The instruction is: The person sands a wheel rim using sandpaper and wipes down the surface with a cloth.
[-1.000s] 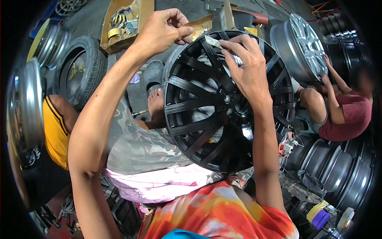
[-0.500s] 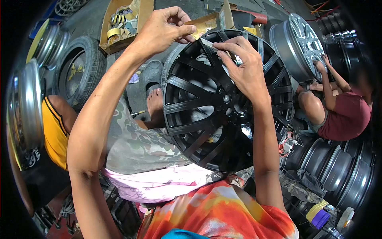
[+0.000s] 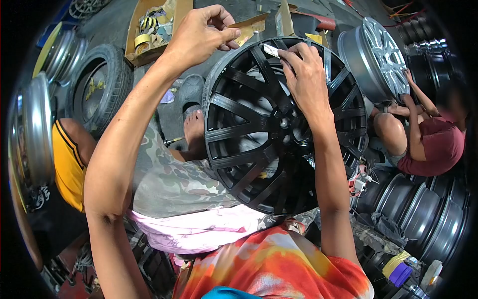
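A black multi-spoke alloy wheel (image 3: 238,133) leans in front of my lap, its face turned up toward me. My right hand (image 3: 307,74) is over the upper rim, fingers closed on a short, flat, silvery-white blade (image 3: 271,50) that points left. Beyond the rim's upper left, my left hand (image 3: 205,39) is raised with thumb and fingers pinched together. Whatever may be between those fingertips is too small to make out.
A cardboard box (image 3: 133,56) of tape rolls and scraps stands at the back left, beside a tire (image 3: 115,74). On the right a person (image 3: 430,139) in a maroon shirt handles a silver wheel (image 3: 356,62). Stacked dark wheels (image 3: 416,207) fill the lower right.
My left hand has shifted slightly up and left, away from the rim. The right hand and the blade have moved a little right, apart from the left hand. The co-worker's hands have shifted.
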`<move>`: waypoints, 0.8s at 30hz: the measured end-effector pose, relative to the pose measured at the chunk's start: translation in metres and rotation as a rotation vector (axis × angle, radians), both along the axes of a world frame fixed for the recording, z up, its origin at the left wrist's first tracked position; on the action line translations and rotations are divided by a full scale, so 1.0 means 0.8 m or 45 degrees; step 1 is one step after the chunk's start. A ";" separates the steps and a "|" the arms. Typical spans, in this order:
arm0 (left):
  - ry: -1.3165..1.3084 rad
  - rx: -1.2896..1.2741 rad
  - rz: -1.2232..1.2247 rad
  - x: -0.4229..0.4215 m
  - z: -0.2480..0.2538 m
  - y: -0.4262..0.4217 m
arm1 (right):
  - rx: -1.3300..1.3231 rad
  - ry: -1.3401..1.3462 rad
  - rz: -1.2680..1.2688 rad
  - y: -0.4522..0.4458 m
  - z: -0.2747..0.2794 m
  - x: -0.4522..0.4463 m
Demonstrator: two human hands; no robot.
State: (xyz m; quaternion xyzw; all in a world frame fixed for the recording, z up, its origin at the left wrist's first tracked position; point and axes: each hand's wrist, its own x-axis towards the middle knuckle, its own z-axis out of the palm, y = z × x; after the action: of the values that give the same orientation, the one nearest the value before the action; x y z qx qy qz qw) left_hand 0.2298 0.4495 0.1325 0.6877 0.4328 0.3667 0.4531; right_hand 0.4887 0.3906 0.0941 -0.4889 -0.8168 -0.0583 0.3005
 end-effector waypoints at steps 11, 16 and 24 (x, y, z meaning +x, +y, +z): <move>-0.021 -0.153 0.080 0.010 0.027 -0.015 | -0.028 -0.069 -0.049 0.000 -0.003 -0.006; -0.022 -0.146 0.075 0.009 0.028 -0.016 | -0.050 -0.097 -0.070 -0.004 -0.001 -0.005; -0.005 -0.143 0.073 0.010 0.031 -0.017 | -0.018 -0.013 -0.051 -0.002 -0.004 -0.009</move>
State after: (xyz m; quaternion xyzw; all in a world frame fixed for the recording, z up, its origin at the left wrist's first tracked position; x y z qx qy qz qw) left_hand 0.2378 0.4360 0.1571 0.6478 0.4714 0.3561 0.4810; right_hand 0.4819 0.3889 0.0913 -0.5070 -0.8089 -0.0609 0.2915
